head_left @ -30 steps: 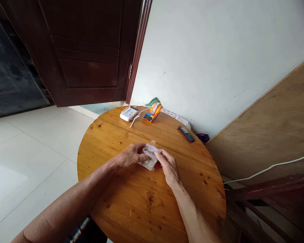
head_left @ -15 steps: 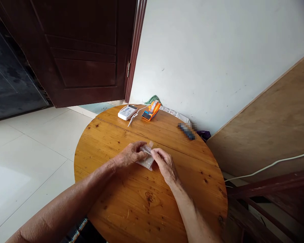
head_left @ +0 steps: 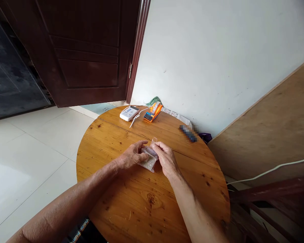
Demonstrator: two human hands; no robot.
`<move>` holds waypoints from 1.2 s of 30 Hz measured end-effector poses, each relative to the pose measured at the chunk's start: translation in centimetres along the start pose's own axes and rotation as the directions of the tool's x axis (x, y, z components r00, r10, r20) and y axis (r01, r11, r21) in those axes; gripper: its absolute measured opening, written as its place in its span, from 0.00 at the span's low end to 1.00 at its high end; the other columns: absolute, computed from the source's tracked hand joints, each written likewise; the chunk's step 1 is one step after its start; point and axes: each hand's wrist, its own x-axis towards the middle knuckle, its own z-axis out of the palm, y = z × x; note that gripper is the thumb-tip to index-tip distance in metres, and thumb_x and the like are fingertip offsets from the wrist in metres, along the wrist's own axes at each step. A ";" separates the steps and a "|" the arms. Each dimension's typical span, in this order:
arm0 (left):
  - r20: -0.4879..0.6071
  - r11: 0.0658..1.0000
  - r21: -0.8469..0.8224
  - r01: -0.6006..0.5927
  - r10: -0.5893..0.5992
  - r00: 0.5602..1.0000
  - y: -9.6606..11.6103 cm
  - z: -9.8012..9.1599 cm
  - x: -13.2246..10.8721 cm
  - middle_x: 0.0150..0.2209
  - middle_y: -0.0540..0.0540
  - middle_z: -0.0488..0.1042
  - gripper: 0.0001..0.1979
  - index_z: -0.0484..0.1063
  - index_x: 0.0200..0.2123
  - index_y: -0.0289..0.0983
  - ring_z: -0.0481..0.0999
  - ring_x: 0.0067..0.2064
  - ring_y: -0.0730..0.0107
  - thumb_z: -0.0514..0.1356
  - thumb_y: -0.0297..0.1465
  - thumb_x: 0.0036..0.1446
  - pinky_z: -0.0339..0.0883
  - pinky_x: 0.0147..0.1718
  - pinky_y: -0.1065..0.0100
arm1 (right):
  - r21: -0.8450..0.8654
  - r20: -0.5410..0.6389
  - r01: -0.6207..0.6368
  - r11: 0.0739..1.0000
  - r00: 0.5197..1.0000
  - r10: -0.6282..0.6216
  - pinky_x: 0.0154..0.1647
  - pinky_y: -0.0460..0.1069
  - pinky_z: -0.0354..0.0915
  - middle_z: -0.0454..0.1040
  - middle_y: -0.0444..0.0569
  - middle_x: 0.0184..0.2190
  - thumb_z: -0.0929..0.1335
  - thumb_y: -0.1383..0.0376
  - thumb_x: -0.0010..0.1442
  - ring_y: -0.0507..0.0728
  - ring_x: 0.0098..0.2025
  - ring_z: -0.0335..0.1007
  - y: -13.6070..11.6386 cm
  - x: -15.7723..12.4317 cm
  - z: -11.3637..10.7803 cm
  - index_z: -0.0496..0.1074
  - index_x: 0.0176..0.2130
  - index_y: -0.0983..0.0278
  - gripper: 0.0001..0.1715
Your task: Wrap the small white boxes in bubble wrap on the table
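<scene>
Both hands meet over the middle of a round wooden table (head_left: 116, 141). My left hand (head_left: 131, 156) pinches the left side of a small clear plastic packet (head_left: 150, 161) with something pale inside. My right hand (head_left: 166, 158) grips the packet's right upper edge with fingers curled. The packet is held just above the tabletop, and a strip of clear tape (head_left: 154, 139) sticks up from it near my right fingertips.
At the table's far edge lie a white device (head_left: 129, 112) with a white cable, an orange tape dispenser (head_left: 153, 112) and a dark pixelated object (head_left: 188, 133). A dark wooden door stands behind, a plywood board (head_left: 273, 121) leans at the right, white floor tiles lie left.
My right hand has shifted up along the packet toward its far edge. The left hand has stayed pinched on the packet. The view has wobbled slightly.
</scene>
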 end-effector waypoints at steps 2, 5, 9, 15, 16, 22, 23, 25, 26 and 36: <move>-0.006 1.000 -0.012 -0.003 0.003 1.000 -0.1 0.0 0.1 0.48 0.41 0.73 0.38 0.60 0.61 0.31 0.73 0.44 0.63 0.66 0.33 0.46 0.66 0.42 0.65 | 0.009 -0.047 0.028 1.000 0.998 -0.028 0.28 0.46 0.55 0.65 0.40 0.22 0.71 0.52 0.51 0.52 0.26 0.57 0.4 -0.1 0.2 0.71 0.26 0.62 0.16; -0.001 1.000 -0.019 -0.020 0.020 1.000 -0.2 0.1 0.2 0.46 0.42 0.73 0.37 0.60 0.61 0.31 0.73 0.42 0.66 0.65 0.32 0.47 0.66 0.41 0.66 | -0.037 -0.054 0.088 0.995 0.994 -0.090 0.30 0.47 0.57 0.67 0.41 0.24 0.70 0.53 0.54 0.52 0.28 0.59 0.8 -0.4 0.0 0.71 0.27 0.62 0.15; -0.009 0.999 0.024 -0.030 0.030 1.000 -0.3 0.2 0.3 0.41 0.45 0.73 0.35 0.61 0.61 0.32 0.72 0.38 0.69 0.63 0.31 0.49 0.66 0.38 0.68 | -0.154 -0.030 0.168 0.974 0.984 -0.175 0.33 0.47 0.58 0.67 0.41 0.25 0.68 0.55 0.56 0.53 0.29 0.61 0.7 -0.6 -0.4 0.71 0.28 0.62 0.14; -0.052 0.990 0.137 -0.023 0.031 0.998 0.1 0.4 0.5 0.39 0.46 0.72 0.31 0.63 0.59 0.32 0.70 0.36 0.71 0.60 0.29 0.50 0.65 0.35 0.69 | -0.217 0.023 0.225 0.950 0.974 -0.225 0.36 0.47 0.61 0.72 0.43 0.28 0.66 0.56 0.58 0.55 0.32 0.66 0.4 -0.9 -0.9 0.71 0.30 0.61 0.12; -0.060 0.986 0.164 -0.023 0.033 0.998 0.2 0.4 0.5 0.40 0.46 0.72 0.31 0.62 0.59 0.32 0.70 0.37 0.70 0.59 0.29 0.51 0.65 0.36 0.69 | -0.213 0.035 0.239 0.947 0.971 -0.237 0.36 0.47 0.62 0.73 0.43 0.29 0.66 0.57 0.59 0.55 0.33 0.66 0.4 -1.0 -0.9 0.70 0.30 0.61 0.12; -0.070 0.965 0.261 0.010 0.008 0.998 0.7 0.4 0.4 0.40 0.45 0.72 0.30 0.62 0.60 0.29 0.70 0.36 0.71 0.57 0.30 0.54 0.64 0.34 0.69 | -0.385 0.101 0.309 0.870 0.951 -0.293 0.36 0.48 0.64 0.75 0.46 0.31 0.62 0.59 0.63 0.56 0.33 0.70 0.2 -2.1 -0.8 0.70 0.34 0.59 0.11; -0.073 0.962 0.273 0.014 0.007 0.997 0.8 0.4 0.3 0.40 0.45 0.72 0.30 0.62 0.60 0.29 0.69 0.35 0.71 0.57 0.31 0.54 0.63 0.33 0.70 | -0.437 0.109 0.328 0.838 0.944 -0.313 0.36 0.48 0.64 0.76 0.46 0.32 0.62 0.59 0.64 0.56 0.34 0.70 0.2 -2.2 -0.8 0.71 0.35 0.58 0.11; -0.086 0.955 0.296 0.016 0.010 0.996 0.9 0.5 0.3 0.38 0.46 0.72 0.28 0.63 0.60 0.29 0.69 0.35 0.71 0.57 0.31 0.55 0.63 0.33 0.71 | -0.527 0.122 0.369 0.766 0.924 -0.362 0.38 0.48 0.63 0.77 0.47 0.33 0.61 0.60 0.64 0.57 0.35 0.71 0.2 -2.4 -0.7 0.71 0.37 0.58 0.11; -0.095 0.951 0.309 0.014 0.016 0.995 1.0 0.6 0.3 0.37 0.46 0.73 0.28 0.64 0.59 0.29 0.69 0.35 0.72 0.58 0.31 0.55 0.63 0.32 0.71 | -0.558 0.129 0.387 0.734 0.914 -0.384 0.38 0.48 0.63 0.77 0.48 0.33 0.61 0.61 0.64 0.57 0.35 0.72 0.2 -2.4 -0.7 0.71 0.37 0.58 0.11; -0.119 0.963 0.270 0.007 0.027 0.993 0.8 0.5 0.6 0.33 0.49 0.71 0.26 0.67 0.56 0.28 0.66 0.32 0.73 0.59 0.34 0.55 0.61 0.31 0.72 | -0.557 0.268 0.516 0.650 0.853 -0.448 0.41 0.48 0.66 0.79 0.48 0.38 0.61 0.66 0.65 0.57 0.39 0.75 0.2 -2.0 -1.7 0.75 0.39 0.59 0.13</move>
